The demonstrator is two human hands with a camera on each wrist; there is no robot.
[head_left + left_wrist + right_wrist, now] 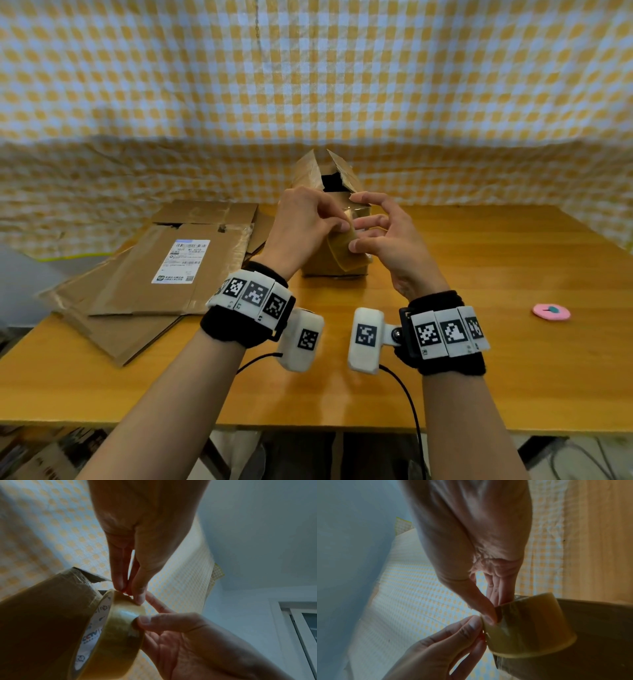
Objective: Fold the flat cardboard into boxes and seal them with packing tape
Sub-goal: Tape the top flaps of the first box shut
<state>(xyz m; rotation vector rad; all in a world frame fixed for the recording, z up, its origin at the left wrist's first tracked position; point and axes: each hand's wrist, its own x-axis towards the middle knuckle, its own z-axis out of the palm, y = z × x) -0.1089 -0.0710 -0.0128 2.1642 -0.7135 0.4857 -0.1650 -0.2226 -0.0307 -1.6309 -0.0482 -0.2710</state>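
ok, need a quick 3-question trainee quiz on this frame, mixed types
1. True or false: the folded box on the table has its top flaps taped shut.
2. What is the right hand holding?
A. scissors
B. roll of packing tape
C. marker
3. Fill in: the left hand pinches at the roll's ____ edge, seen from the left wrist.

Key: 1 false, the flaps stand open; 2 B; 3 top.

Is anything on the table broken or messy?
Yes. The box behind the hands has a torn, ragged hole in its top flaps. The flat cardboard on the left lies in a crooked pile.
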